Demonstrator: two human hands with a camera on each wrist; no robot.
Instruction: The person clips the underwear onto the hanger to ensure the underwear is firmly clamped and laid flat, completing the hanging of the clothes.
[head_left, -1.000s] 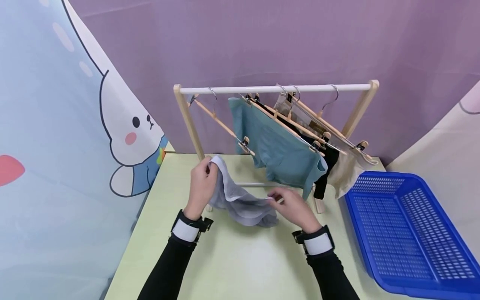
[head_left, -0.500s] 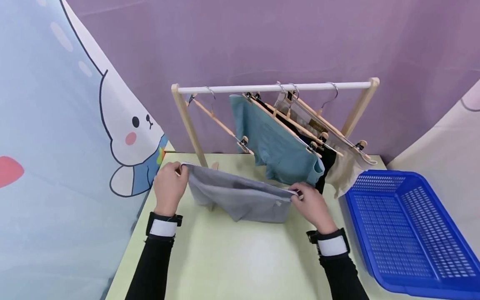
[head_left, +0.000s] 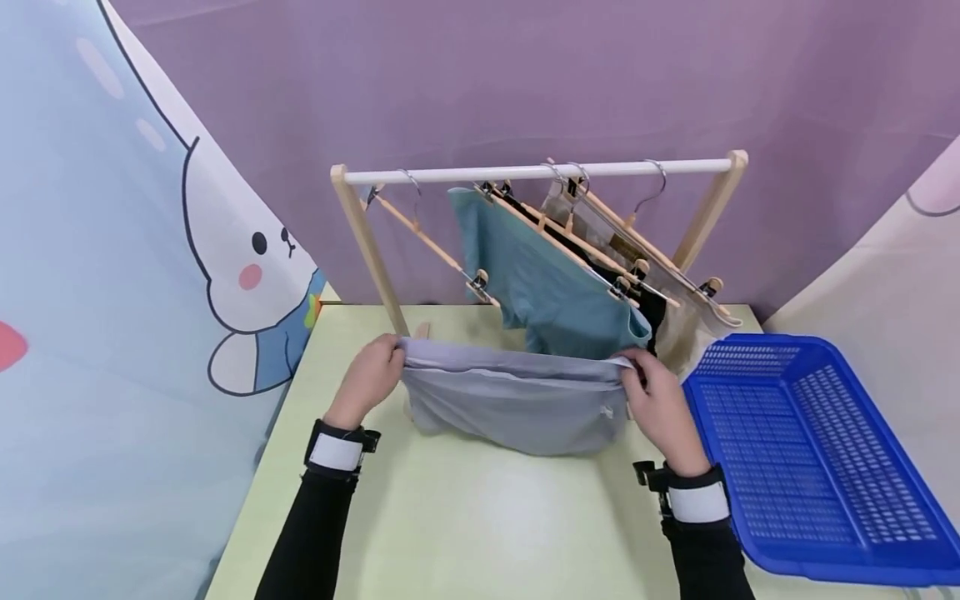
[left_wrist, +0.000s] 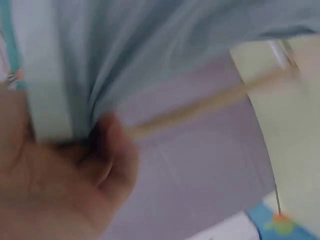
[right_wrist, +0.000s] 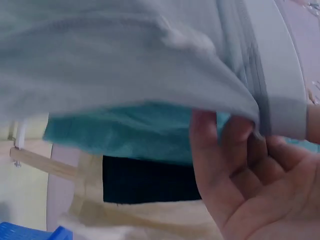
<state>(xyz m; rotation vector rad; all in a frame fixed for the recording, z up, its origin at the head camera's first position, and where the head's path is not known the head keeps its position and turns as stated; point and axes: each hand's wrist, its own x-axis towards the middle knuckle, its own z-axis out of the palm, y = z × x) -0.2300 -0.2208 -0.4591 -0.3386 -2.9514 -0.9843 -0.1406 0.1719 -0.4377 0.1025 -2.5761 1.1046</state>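
Both hands, left hand (head_left: pixel 371 379) and right hand (head_left: pixel 660 400), pinch the waistband corners of soft, light grey shorts (head_left: pixel 517 404), stretched taut.

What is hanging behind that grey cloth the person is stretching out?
Behind the grey cloth hang teal shorts, a black garment and a cream one on a wooden rack. Their lower edges and the rack's base are covered.
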